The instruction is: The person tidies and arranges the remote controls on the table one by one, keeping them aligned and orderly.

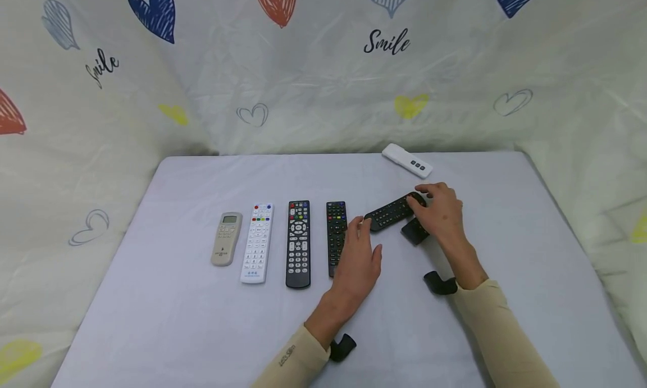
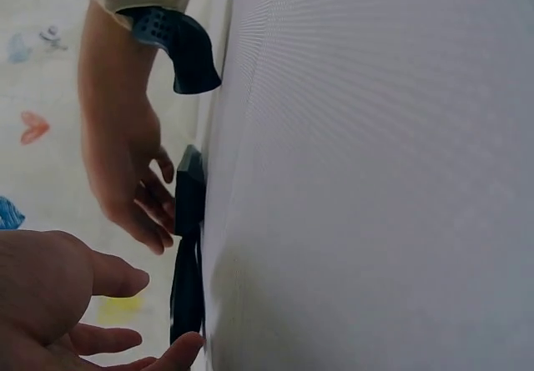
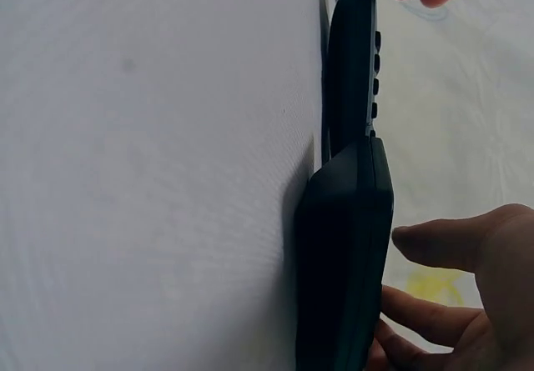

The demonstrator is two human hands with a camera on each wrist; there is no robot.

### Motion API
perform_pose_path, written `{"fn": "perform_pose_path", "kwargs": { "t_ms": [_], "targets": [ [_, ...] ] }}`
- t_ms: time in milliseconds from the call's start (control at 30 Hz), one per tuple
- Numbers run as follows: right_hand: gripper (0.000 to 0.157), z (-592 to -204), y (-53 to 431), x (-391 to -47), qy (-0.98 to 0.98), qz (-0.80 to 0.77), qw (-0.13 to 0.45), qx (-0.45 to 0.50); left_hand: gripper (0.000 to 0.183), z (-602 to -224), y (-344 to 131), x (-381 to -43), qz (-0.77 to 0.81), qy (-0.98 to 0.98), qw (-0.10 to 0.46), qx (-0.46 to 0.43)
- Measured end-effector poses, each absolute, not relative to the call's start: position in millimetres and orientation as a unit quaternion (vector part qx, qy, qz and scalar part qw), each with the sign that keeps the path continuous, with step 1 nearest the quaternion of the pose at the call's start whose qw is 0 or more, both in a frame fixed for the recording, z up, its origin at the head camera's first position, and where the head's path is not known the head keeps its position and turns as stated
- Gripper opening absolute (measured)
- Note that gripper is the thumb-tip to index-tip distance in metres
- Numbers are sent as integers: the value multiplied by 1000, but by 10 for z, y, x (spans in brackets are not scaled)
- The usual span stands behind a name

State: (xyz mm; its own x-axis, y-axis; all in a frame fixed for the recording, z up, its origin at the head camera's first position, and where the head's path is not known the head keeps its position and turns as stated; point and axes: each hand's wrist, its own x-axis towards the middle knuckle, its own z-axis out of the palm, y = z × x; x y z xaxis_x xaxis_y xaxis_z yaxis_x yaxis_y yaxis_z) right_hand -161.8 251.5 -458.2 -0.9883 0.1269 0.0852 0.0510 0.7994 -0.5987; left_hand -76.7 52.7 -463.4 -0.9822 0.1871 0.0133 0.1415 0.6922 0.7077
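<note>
Backdrop [image 1: 323, 68] says "Smile". Slanted black remote [image 1: 389, 213], key legends [image 1: 395, 209] too small, 1 o'clock from left hand [image 1: 355, 267], fingers straight. Right hand [image 1: 442, 213] at remote's 2 o'clock end, can't tell if gripping.

At the right grip [image 1: 441, 213], the angled black remote [image 1: 387, 215] has a matt plastic body with raised buttons; the dark block [image 1: 415, 232] just below is smooth, dull and probably plastic, though shadow blurs its finish. Beyond that grip, the small white remote [image 1: 399, 156] is smooth plastic. Left of the left grip [image 1: 356, 259], the grey remote [image 1: 224, 250] is matt plastic. Beneath both grips, matt white cloth covers the table [image 1: 394, 332]; behind them hangs creased, faintly shiny sheeting [image 1: 323, 68].
</note>
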Motion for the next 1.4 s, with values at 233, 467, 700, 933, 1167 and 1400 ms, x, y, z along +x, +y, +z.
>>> {"fn": "perform_pose_path", "kwargs": {
  "t_ms": [233,467,700,933,1167,1400],
  "targets": [
    [53,-4589,2542,-1628,-967,249,22,-54,60,-4633,577,-776,381,919,55,82],
    [54,-4574,2547,-1627,-975,218,13,-44,59,-4673,593,-798,402,910,43,94],
    [56,-4568,2557,-1669,-978,206,-3,-37,63,-4682,613,-815,419,903,45,86],
    [57,-4559,2554,-1699,-977,211,-10,-30,71,-4663,629,-837,409,908,54,78],
    [56,-4566,2562,-1728,-976,214,-13,-19,66,-4662,680,-837,421,904,54,61],
    [53,-4584,2564,-1742,-976,219,-10,-8,65,-4687,716,-813,454,886,61,71]
  ]
}}
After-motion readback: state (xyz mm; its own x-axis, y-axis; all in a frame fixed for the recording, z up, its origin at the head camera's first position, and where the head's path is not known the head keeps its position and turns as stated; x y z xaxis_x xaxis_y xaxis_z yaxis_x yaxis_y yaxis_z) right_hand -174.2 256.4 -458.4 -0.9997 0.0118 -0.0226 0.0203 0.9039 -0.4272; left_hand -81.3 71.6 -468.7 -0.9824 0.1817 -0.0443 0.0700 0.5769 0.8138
